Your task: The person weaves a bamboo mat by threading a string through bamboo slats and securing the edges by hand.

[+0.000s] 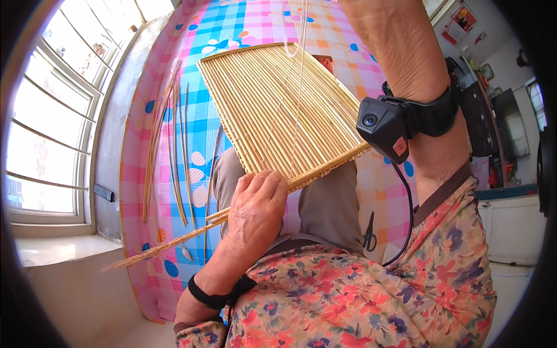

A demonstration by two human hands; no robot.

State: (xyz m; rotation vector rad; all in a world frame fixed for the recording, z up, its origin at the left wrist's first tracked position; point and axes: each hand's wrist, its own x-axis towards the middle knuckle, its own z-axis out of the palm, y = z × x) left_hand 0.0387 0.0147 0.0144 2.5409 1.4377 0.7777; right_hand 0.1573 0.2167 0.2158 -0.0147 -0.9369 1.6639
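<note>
A panel of straw-coloured stalks (284, 110), laid side by side and bound along its edges, tilts across my lap. My left hand (255, 211) is closed on its near left corner, fingers over the edge, gripping stalks that stick out to the left. One of these stalks (168, 248) ends in a feathery seed head. From near my fingertips a pale thread (299, 104) runs taut over the panel to the top of the view. My right forearm (400, 46) is raised past the top edge, so the right hand is out of sight.
Loose long stalks (175, 156) lie on the checked pink and blue cloth (203, 139) to the left. Black-handled scissors (369, 235) rest by my right thigh. A barred window (52, 133) stands at the left. A black camera (383, 124) with a cable is strapped to my right forearm.
</note>
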